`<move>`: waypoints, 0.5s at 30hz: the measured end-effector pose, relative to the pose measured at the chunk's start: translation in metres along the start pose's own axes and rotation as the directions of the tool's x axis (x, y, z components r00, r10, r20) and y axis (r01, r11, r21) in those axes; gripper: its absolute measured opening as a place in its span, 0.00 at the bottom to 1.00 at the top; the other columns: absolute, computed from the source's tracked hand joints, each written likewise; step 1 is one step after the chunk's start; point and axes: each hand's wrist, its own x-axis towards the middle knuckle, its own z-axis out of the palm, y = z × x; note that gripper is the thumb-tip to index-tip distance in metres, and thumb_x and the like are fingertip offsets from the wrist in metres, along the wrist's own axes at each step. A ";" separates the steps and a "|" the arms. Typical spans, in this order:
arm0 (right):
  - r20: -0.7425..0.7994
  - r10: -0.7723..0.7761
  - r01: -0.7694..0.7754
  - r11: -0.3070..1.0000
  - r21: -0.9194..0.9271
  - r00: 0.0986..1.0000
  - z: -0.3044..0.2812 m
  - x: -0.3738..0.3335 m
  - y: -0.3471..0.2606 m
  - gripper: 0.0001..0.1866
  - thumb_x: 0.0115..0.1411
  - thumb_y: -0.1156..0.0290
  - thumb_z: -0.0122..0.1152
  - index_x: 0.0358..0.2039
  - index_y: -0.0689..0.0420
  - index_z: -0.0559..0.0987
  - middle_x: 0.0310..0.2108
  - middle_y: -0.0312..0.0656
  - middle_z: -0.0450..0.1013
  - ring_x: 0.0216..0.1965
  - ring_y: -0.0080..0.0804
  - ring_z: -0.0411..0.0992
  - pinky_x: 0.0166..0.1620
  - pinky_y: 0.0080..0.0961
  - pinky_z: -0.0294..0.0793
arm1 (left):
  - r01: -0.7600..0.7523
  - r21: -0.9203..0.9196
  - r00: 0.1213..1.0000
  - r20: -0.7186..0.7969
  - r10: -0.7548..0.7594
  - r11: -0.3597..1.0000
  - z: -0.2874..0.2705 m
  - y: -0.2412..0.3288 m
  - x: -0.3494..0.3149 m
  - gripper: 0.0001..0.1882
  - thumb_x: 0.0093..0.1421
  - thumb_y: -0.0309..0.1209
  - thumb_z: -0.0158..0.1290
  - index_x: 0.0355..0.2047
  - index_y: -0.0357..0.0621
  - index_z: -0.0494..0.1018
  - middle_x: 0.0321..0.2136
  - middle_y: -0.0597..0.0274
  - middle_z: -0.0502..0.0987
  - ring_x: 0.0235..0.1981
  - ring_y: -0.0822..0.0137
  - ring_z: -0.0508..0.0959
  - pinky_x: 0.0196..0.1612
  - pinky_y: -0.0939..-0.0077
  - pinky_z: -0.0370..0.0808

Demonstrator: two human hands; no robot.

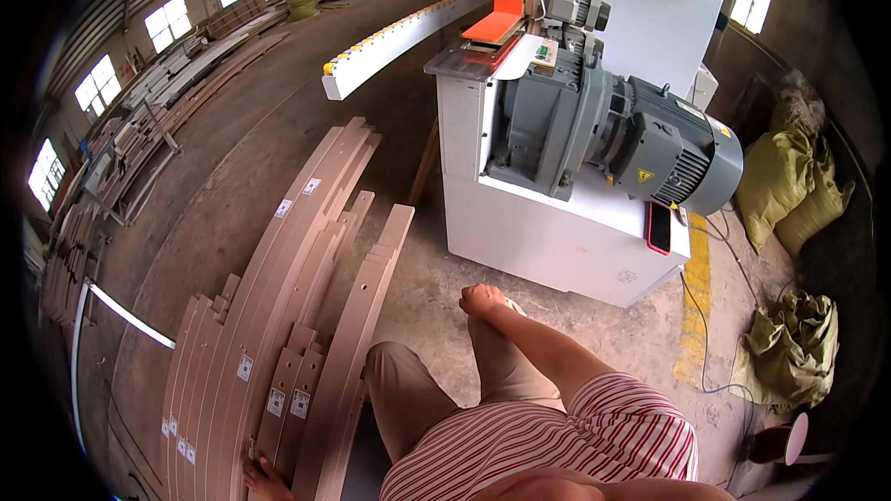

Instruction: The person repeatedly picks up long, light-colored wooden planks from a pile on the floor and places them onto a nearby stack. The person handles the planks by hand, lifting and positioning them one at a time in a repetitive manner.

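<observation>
The brown boards (269,264) lie lengthwise, side by side, to the person's left, probably so that their near ends are within reach; several carry small white labels (245,367). The left hand (268,481) is at that near end, its fingers against or just over the boards; cut off by the lower edge, it leaves me unable to tell whether they pinch 1. The right hand (483,299) rests on the right knee (484,336), fingers curled, likely for support, well apart from the boards.
</observation>
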 end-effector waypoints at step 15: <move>0.009 0.007 -0.007 1.000 0.002 1.000 0.002 0.002 0.004 0.17 0.57 0.61 0.49 0.42 0.52 0.81 0.46 0.49 0.76 0.50 0.47 0.73 0.53 0.38 0.73 | 0.015 0.206 0.986 -0.167 0.020 0.978 0.000 0.009 -0.003 0.25 0.67 0.50 0.42 0.51 0.43 0.71 0.43 0.52 0.73 0.43 0.48 0.72 0.45 0.53 0.70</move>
